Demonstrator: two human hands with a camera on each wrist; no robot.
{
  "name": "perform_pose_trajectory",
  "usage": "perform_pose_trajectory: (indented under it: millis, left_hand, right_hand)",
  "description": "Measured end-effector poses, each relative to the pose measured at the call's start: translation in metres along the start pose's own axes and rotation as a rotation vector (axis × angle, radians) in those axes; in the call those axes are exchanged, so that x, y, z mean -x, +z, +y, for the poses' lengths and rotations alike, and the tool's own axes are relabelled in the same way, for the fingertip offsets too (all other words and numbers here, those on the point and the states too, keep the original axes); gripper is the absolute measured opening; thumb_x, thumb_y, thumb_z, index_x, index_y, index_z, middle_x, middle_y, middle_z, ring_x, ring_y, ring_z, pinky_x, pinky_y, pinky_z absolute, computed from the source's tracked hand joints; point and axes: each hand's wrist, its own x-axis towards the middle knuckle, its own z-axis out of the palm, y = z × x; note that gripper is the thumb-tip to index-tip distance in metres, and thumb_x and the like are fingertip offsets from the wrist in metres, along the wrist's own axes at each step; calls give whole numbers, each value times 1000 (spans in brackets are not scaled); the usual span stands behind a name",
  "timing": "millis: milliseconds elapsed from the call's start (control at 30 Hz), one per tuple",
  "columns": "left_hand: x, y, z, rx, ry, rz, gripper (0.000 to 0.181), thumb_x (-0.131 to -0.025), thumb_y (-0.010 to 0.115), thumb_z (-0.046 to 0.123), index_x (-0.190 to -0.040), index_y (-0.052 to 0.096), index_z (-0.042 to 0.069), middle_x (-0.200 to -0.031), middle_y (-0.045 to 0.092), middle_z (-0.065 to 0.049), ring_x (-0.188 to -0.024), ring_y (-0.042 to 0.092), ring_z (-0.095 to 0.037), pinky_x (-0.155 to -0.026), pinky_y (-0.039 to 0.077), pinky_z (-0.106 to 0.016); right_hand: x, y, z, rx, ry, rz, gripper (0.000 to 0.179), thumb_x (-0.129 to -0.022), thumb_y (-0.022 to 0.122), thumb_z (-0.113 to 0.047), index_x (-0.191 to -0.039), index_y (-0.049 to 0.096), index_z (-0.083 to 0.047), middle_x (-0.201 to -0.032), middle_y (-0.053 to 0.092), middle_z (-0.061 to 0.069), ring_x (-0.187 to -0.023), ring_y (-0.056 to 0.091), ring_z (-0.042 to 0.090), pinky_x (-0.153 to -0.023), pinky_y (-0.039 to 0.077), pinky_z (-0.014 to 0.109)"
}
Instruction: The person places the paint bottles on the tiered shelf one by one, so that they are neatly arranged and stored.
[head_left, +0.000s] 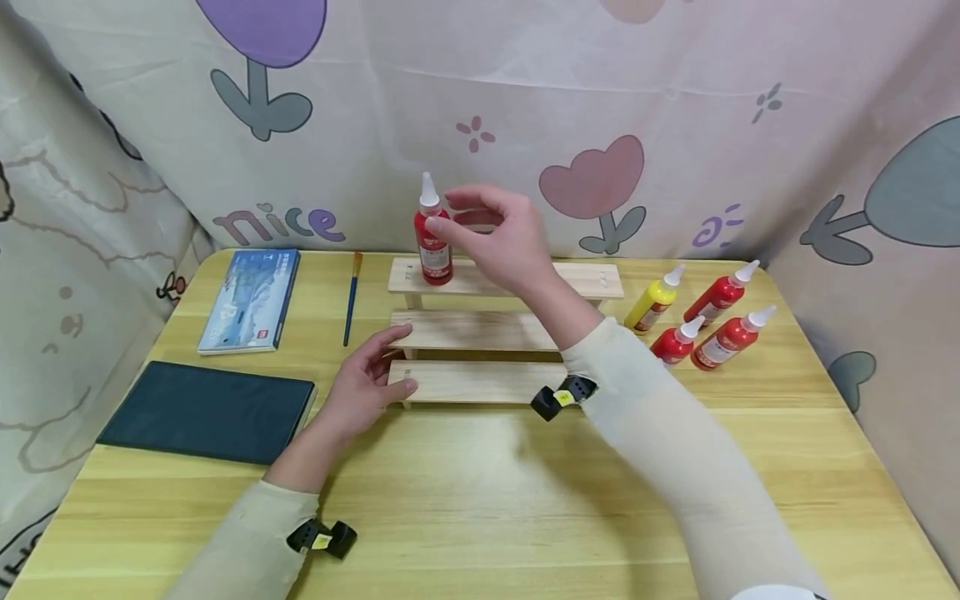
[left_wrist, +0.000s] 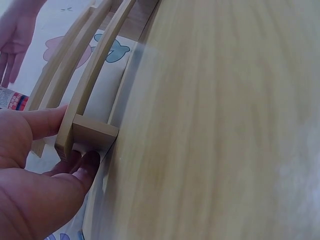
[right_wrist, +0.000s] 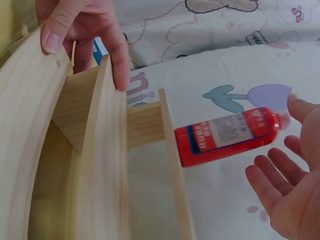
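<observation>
A three-tier wooden stand (head_left: 480, 331) stands on the table. My left hand (head_left: 367, 375) grips its left end, with the thumb on the lowest tier and a finger on the middle one. On the left of the top tier a red paint bottle (head_left: 435, 246) with a white pointed cap stands upright. Beside that bottle is my right hand (head_left: 501, 237), its fingers spread; the thumb overlaps the bottle in the head view. In the right wrist view, the red bottle (right_wrist: 225, 136) rests its base on the tier, and the right hand's fingers (right_wrist: 270, 182) lie apart from its body.
Right of the stand are a yellow paint bottle (head_left: 652, 302) and several red bottles (head_left: 723, 342), tilted in view. To the left lie a blue-covered pad (head_left: 250, 300), a paintbrush (head_left: 351, 300) and a dark notebook (head_left: 206, 410). A patterned curtain (head_left: 420, 100) hangs behind the table.
</observation>
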Motion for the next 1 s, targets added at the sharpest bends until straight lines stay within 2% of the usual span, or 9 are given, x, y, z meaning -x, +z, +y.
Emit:
perform_pose_trajectory:
  millis: [133, 333, 567, 667, 867, 1000]
  left_hand:
    - [0, 0, -1, 0, 3, -2, 71, -87, 70, -12, -148, 48, 15, -151, 40, -3, -130, 43, -28, -114, 27, -44]
    - [1, 1, 1, -8, 0, 3, 72, -86, 70, -13, -149, 48, 16, -149, 41, -5, -128, 44, -28, -108, 36, -33]
    - [1, 1, 3, -11, -12, 4, 71, -87, 70, -12, -149, 48, 16, -150, 40, -5, -129, 44, -29, -111, 31, -43]
    - [2, 0, 3, -17, -22, 9, 72, -86, 70, -13, -148, 49, 17, -151, 40, -4, -129, 44, -29, -110, 33, -40]
    - [3, 0, 2, -18, -26, 10, 74, -86, 71, -13, -148, 49, 19, -151, 39, -4, -130, 44, -31, -102, 41, -25]
    - [2, 0, 1, -7, -20, 8, 73, -85, 70, -14, -148, 49, 18, -151, 40, -5, -130, 44, -33, -98, 42, -21]
  right_hand:
    - [13, -16, -8, 26, -3, 28, 38, -84, 84, -24, -118, 73, -10, -109, 72, -2, -94, 69, 10, -83, 55, 28]
    - [40, -47, -13, 10, -25, 110, 35, -82, 85, -14, -114, 74, -6, -106, 72, 4, -97, 69, 17, -86, 55, 32]
    - [80, -88, -21, 52, -48, 219, 33, -81, 83, -3, -113, 75, -3, -107, 73, 6, -99, 68, 20, -88, 54, 34]
    - [98, -107, -22, 46, -49, 273, 33, -81, 81, 2, -113, 74, 0, -107, 73, 8, -99, 68, 21, -88, 53, 31]
    - [134, -143, -11, 8, 25, 382, 36, -80, 79, 9, -115, 72, 5, -111, 71, 14, -102, 68, 21, -89, 51, 26]
    - [153, -163, 3, 60, 121, 459, 37, -81, 78, 8, -117, 71, 4, -113, 69, 14, -102, 67, 20, -87, 51, 22]
